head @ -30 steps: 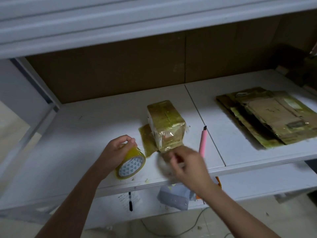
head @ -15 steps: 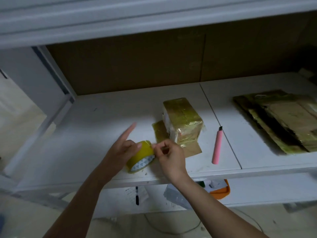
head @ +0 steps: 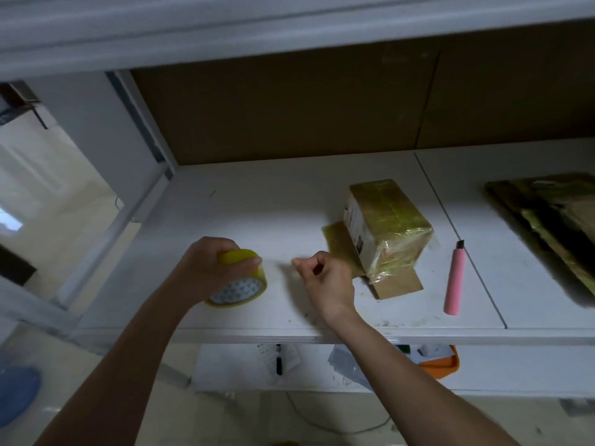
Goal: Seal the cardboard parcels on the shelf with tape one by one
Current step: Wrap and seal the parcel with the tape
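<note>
A yellow tape roll [head: 240,284] stands on edge near the front of the white shelf [head: 257,204]. My left hand [head: 209,268] grips the roll from above. My right hand [head: 325,278] pinches the free end of the tape, and a short clear strip stretches between it and the roll. Just right of that hand lies a small cardboard parcel [head: 386,226] wrapped in yellowish tape, with a brown flap sticking out at its near end.
A pink utility knife [head: 454,278] lies right of the parcel. Flattened taped cardboard [head: 547,220] is stacked at the far right. A brown board backs the shelf. Below, a lower shelf holds a marker [head: 278,363], papers and an orange tray [head: 441,365].
My left index finger, raised half a second ago, has curled back onto the roll. My right hand has drawn away from the roll to the right, pulling out a short strip of tape.
</note>
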A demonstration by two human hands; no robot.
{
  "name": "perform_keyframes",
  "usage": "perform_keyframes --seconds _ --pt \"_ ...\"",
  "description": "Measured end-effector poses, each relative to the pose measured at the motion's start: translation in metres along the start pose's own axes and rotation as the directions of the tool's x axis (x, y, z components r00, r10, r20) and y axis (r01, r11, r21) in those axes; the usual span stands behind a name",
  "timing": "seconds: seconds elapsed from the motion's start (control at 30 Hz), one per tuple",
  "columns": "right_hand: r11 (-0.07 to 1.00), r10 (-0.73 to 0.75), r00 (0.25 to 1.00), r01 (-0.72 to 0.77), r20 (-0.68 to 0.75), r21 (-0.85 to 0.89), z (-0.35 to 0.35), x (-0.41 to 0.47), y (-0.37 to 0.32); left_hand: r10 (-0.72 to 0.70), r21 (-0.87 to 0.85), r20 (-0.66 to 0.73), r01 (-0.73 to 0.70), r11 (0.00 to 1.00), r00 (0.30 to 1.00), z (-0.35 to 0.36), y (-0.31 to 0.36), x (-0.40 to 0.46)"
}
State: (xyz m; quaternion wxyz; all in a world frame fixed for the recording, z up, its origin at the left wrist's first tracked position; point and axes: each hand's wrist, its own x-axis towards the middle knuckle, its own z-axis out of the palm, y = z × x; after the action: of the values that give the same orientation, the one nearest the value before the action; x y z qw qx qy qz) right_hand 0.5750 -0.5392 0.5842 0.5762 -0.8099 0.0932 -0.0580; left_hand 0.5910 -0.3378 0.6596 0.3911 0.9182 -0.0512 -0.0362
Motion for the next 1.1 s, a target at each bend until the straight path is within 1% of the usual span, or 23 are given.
perform_keyframes --seconds 0.1,0.17,0.23,0.43,0.5,0.57,0.63,0.67,0.7,0.73,0.77,0.8,0.83,0.87,0.9,0.93,0.97,1.0,1.03,1.07,1.1 --pt "0.973 -0.089 0.996 0.088 0.005 -0.212 0.010 0.006 0.009 -0.094 0.151 0.015 0.090 0.984 0.995 0.005 -0.005 0.008" --pt "0.923 -0.134 0.991 0.133 0.022 -0.361 0.017 0.003 0.015 -0.113 0.181 0.004 0.110 0.977 0.994 0.013 -0.007 0.014" --pt "0.877 -0.174 0.984 0.175 0.044 -0.447 0.022 0.004 0.021 -0.121 0.195 -0.011 0.121 0.973 0.993 0.019 -0.006 0.020" --pt "0.870 -0.238 0.971 0.209 -0.008 -0.447 0.027 -0.002 0.023 -0.139 0.220 0.008 0.134 0.966 0.990 0.023 -0.001 0.022" --pt "0.905 -0.231 0.973 0.203 -0.030 -0.374 0.025 -0.002 0.021 -0.146 0.220 0.006 0.141 0.965 0.989 0.024 0.001 0.021" --pt "0.929 -0.211 0.977 0.197 -0.011 -0.314 0.019 0.000 0.015 -0.155 0.217 0.010 0.149 0.965 0.988 0.025 0.002 0.021" --pt "0.915 -0.231 0.972 0.235 0.050 -0.327 0.013 -0.007 0.005 -0.179 0.218 0.020 0.171 0.961 0.984 0.025 0.004 0.019" --pt "0.897 -0.274 0.959 0.281 0.070 -0.341 0.007 -0.013 0.001 -0.189 0.239 0.023 0.178 0.955 0.982 0.023 0.007 0.018" --pt "0.870 -0.340 0.938 0.341 0.069 -0.355 0.000 -0.020 -0.003 -0.185 0.298 0.019 0.171 0.939 0.982 0.022 0.010 0.018" --pt "0.838 -0.419 0.907 0.403 0.040 -0.367 -0.010 -0.025 -0.006 -0.164 0.396 0.004 0.150 0.906 0.986 0.022 0.013 0.018" --pt "0.805 -0.501 0.866 0.459 -0.015 -0.376 -0.024 -0.030 -0.010 -0.122 0.501 -0.020 0.115 0.858 0.992 0.023 0.017 0.019" --pt "0.769 -0.580 0.810 0.509 -0.090 -0.386 -0.040 -0.032 -0.013 -0.056 0.570 -0.043 0.071 0.819 0.997 0.025 0.022 0.020" --pt "0.742 -0.638 0.751 0.540 -0.169 -0.399 -0.057 -0.031 -0.015 0.023 0.581 -0.062 0.017 0.814 0.998 0.030 0.029 0.021" --pt "0.731 -0.663 0.709 0.543 -0.241 -0.413 -0.076 -0.027 -0.017 0.098 0.529 -0.071 -0.046 0.847 0.993 0.037 0.036 0.021" --pt "0.740 -0.657 0.692 0.518 -0.299 -0.429 -0.094 -0.020 -0.017 0.147 0.400 -0.086 -0.100 0.911 0.985 0.045 0.045 0.020" --pt "0.770 -0.621 0.704 0.464 -0.345 -0.438 -0.112 -0.010 -0.016 0.149 0.226 -0.099 -0.123 0.966 0.984 0.056 0.055 0.020" --pt "0.814 -0.553 0.749 0.393 -0.365 -0.427 -0.129 0.001 -0.014 0.111 0.061 -0.081 -0.107 0.992 0.990 0.068 0.064 0.019" --pt "0.863 -0.463 0.817 0.326 -0.343 -0.387 -0.143 0.010 -0.011 0.062 -0.066 -0.027 -0.064 0.996 0.998 0.081 0.073 0.018" --pt "0.911 -0.356 0.893 0.267 -0.276 -0.314 -0.154 0.018 -0.007 0.008 -0.166 0.049 0.000 0.986 0.999 0.094 0.080 0.017" --pt "0.952 -0.247 0.951 0.204 -0.184 -0.227 -0.162 0.023 -0.003 -0.050 -0.265 0.131 0.083 0.961 0.990 0.106 0.086 0.017" --pt "0.977 -0.169 0.981 0.154 -0.097 -0.149 -0.167 0.025 0.002 -0.099 -0.368 0.205 0.171 0.914 0.974 0.116 0.089 0.017"
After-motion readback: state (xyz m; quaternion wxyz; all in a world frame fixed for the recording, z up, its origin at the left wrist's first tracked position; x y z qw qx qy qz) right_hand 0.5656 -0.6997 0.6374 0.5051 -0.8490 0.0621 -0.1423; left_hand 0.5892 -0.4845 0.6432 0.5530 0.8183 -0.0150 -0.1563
